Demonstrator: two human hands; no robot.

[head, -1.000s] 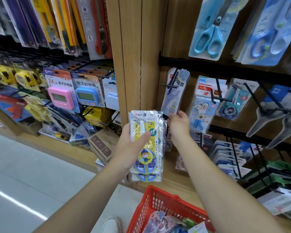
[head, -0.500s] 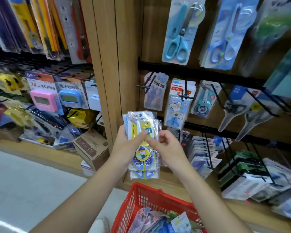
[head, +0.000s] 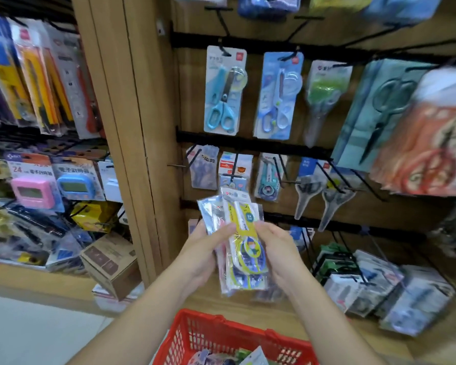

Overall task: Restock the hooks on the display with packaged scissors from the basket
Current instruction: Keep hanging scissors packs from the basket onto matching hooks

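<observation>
Packaged scissors (head: 244, 233), fanned, are gripped by left hand (head: 203, 250) and right hand (head: 278, 250) above a red basket (head: 211, 335); loaded hooks (head: 324, 175) crowd the wooden display (head: 132, 127) behind.

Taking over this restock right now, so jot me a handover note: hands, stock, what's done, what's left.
Left hand: grips the stack of scissor packs from the left, thumb across the front.
Right hand: grips the same stack at its right edge.
Red basket: below the hands, with spare packs inside.
Done: one stack is out of the basket, held up before the hooks.
Left: hang the held packs, then the spare packs.
</observation>
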